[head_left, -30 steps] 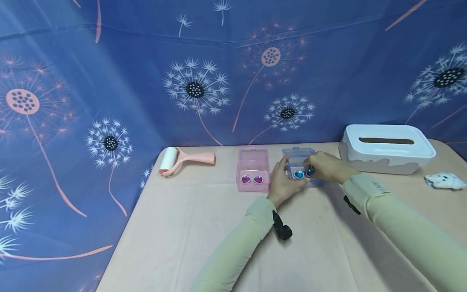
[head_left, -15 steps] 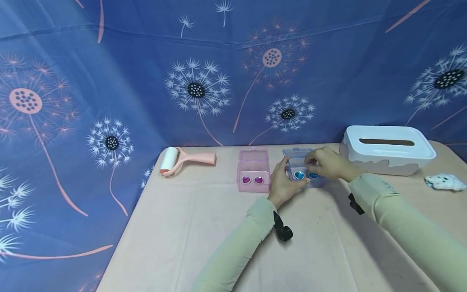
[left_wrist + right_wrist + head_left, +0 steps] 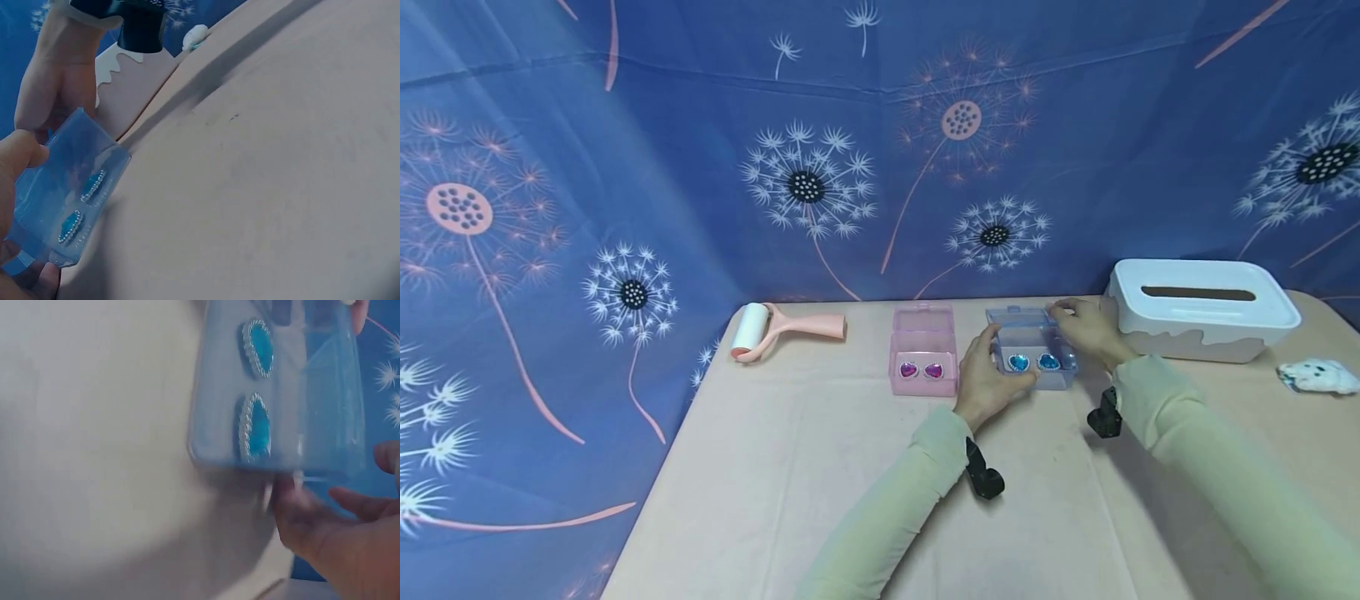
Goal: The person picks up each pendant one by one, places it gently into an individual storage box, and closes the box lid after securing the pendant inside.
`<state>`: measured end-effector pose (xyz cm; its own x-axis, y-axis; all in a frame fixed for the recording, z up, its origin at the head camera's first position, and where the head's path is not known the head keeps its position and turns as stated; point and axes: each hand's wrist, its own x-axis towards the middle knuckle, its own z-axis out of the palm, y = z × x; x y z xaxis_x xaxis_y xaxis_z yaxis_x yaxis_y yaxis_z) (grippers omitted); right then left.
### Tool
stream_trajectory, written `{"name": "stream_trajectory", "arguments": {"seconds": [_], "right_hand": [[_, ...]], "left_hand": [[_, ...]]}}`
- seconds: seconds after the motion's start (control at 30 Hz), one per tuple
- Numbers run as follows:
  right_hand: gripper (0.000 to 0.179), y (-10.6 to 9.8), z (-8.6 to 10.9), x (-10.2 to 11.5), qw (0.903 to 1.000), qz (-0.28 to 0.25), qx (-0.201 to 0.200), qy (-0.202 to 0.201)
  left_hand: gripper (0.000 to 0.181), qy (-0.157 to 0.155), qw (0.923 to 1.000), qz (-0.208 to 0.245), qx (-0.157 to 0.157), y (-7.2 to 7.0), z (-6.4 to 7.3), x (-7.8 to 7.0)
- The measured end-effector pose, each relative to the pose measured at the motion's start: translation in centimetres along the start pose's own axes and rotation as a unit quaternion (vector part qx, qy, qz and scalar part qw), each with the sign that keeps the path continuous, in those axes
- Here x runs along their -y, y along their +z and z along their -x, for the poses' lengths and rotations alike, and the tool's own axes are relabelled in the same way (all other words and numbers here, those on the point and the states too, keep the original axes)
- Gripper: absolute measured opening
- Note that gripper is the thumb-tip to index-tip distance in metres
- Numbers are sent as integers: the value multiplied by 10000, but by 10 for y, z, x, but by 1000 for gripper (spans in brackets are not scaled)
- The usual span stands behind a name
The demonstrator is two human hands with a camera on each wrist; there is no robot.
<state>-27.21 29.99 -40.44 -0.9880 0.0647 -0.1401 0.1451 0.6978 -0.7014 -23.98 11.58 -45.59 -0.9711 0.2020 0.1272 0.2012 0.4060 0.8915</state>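
The left hand (image 3: 988,383) grips the near-left side of the blue box (image 3: 1056,381), thumb along its front, and that hold is likely all that keeps so light a case from sliding. The right hand (image 3: 1088,331) is at the box's far right corner, by the open lid (image 3: 1018,317); its fingertips blur in the right wrist view, so I cannot tell whether it pinches the lid or merely touches it. Two blue gems (image 3: 1033,362) sit side by side in the box, between the hands and ahead of the left thumb. Should the right hand pull or push harder than the left one steadies, the box could twist or tip and send the gems sliding together or over the low front wall. Bringing the lid down while the left thumb lies along the front could nip it or leave the lid propped. Forcing the lid from one corner might strain the hinge. Just left of the left hand, the open pink box (image 3: 923,388) with its pink gems (image 3: 921,371) could be knocked by a sideways slip, while the tissue box (image 3: 1198,321), close on the right hand's outer side, leaves little elbow room there.
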Motion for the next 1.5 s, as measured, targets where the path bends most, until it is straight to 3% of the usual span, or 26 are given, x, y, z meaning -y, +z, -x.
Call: {"name": "stream_trajectory", "arguments": {"seconds": [0.17, 0.23, 0.47, 0.6, 0.73, 0.97, 1.2, 1.33, 1.5], "right_hand": [[54, 6, 1, -6, 9934, -498, -999, -275], [54, 5, 3, -4, 9889, -795, -1179, -441], [68, 0, 11, 4, 9785, -1879, -608, -593], [76, -2, 12, 5, 9732, -2200, -317, -591], [77, -2, 13, 5, 9705, -2300, -299, -657], [77, -4, 15, 1, 9691, -2315, -146, -839], [72, -12, 25, -7, 9797, -1472, 370, -1309], [66, -14, 36, -15, 9794, -1218, 688, -1455], [49, -9, 46, -28, 9825, -893, 573, -1532]], "left_hand": [[83, 62, 9999, -64, -78, 3, 1, 1], [85, 40, 9999, -53, -111, 4, 2, 1], [84, 28, 9998, 44, -166, 4, 2, 1], [82, 60, 9998, 62, -178, 4, 1, 2], [79, 102, 9998, 96, -174, 4, 0, 3], [79, 52, 9999, 110, -116, 3, -1, 4], [87, -12, 9998, 168, -120, 0, 0, 3], [94, -127, 9997, 188, -80, 1, 2, 2], [98, -138, 9995, 298, 19, 3, 4, 2]]}}
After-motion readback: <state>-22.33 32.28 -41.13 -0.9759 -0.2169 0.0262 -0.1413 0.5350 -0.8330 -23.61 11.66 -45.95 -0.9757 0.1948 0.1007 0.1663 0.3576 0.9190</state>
